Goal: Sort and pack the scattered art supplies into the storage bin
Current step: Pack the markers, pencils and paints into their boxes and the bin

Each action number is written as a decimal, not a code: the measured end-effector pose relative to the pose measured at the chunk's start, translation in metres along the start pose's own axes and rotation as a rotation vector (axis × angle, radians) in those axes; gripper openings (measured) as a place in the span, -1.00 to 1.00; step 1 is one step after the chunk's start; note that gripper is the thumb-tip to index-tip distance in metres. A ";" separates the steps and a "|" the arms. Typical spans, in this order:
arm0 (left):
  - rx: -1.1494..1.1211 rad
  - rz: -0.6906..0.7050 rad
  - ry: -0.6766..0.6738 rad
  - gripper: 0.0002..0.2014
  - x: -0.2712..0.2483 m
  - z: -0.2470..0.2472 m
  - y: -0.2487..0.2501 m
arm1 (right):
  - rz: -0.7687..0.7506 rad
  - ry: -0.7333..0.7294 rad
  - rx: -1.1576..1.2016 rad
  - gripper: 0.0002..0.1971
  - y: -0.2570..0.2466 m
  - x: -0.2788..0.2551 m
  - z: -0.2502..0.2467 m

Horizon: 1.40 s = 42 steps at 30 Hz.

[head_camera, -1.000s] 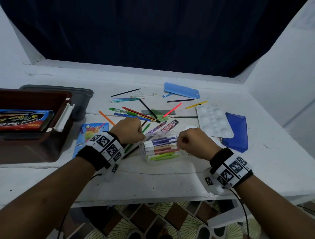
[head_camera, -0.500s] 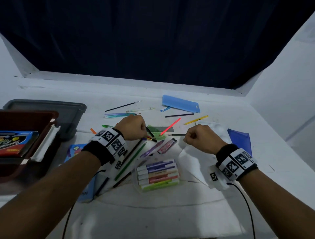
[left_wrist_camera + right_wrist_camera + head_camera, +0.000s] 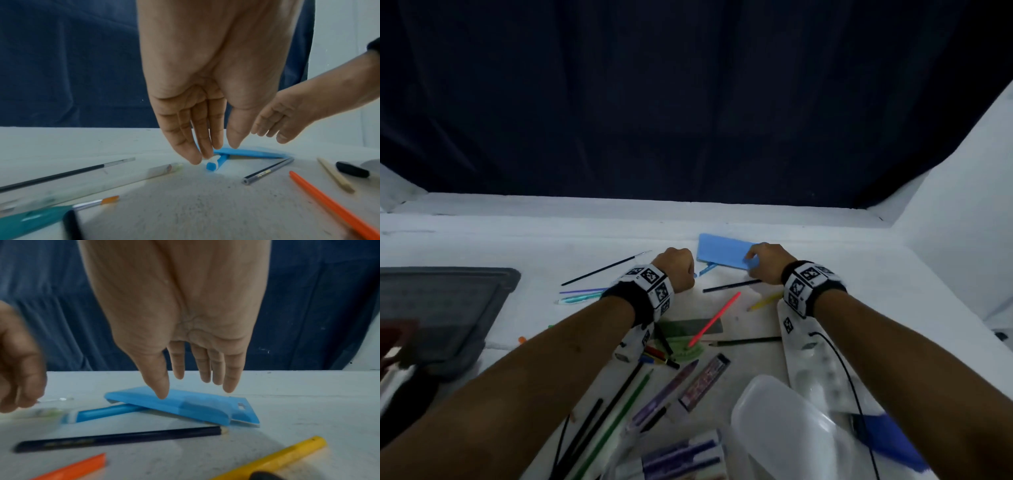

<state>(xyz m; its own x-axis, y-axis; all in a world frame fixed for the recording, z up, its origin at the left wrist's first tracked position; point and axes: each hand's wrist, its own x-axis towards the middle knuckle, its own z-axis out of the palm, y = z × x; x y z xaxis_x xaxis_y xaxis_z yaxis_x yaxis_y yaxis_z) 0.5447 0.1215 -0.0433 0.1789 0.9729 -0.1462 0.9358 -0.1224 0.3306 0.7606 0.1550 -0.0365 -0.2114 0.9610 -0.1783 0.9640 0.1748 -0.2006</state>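
Both hands reach: left hand (image 3: 197,113) fingers apart over the blue pen (image 3: 216,163), right hand (image 3: 185,337) spread above the blue case (image 3: 185,404); lifting the case could roll the pen away.

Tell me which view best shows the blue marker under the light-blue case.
Right wrist: the blue marker lies lengthwise, tucked under the light-blue case. Left wrist shows only its capped end; head view, a sliver.

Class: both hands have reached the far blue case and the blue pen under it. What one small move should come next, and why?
Probably the right hand lifts the blue case, since the case lies on the blue pen and the left hand fingertips already touch the pen's end.
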 end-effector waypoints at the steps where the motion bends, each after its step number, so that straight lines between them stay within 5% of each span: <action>1: 0.010 -0.002 0.005 -0.77 0.010 0.001 0.002 | 0.017 -0.004 -0.014 -0.58 0.003 0.011 -0.001; 3: 0.046 -0.006 0.004 -0.90 0.026 0.004 0.006 | 0.045 -0.033 -0.049 -0.47 0.009 0.028 -0.002; 6: 0.096 -0.004 -0.020 -0.73 0.048 0.012 0.008 | 0.070 -0.104 -0.083 -0.33 0.024 0.043 0.004; 13: 0.140 -0.004 -0.025 -0.79 0.063 0.025 0.007 | -0.025 -0.033 -0.151 -0.62 0.048 0.043 0.009; 21: 0.059 -0.053 0.003 -0.66 0.043 0.008 -0.014 | -0.030 0.293 -0.041 -0.78 0.081 0.008 -0.032; 25: -0.035 -0.117 0.021 -0.88 0.021 -0.005 -0.033 | 0.030 0.223 -0.126 -0.75 0.083 -0.013 -0.021; 32: -0.143 -0.198 0.077 -0.82 -0.040 -0.024 -0.087 | -0.065 -0.080 -0.076 -0.68 0.027 -0.037 0.016; 42: -0.251 -0.350 0.194 -0.93 -0.148 -0.042 -0.149 | -0.638 -0.267 -0.071 -0.65 -0.136 -0.084 0.050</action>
<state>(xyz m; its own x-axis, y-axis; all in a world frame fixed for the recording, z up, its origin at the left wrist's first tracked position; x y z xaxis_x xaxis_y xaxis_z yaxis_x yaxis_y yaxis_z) 0.3659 0.0043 -0.0316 -0.2162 0.9690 -0.1200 0.8233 0.2470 0.5110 0.6392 0.0394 -0.0424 -0.7638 0.5819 -0.2792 0.6445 0.7104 -0.2826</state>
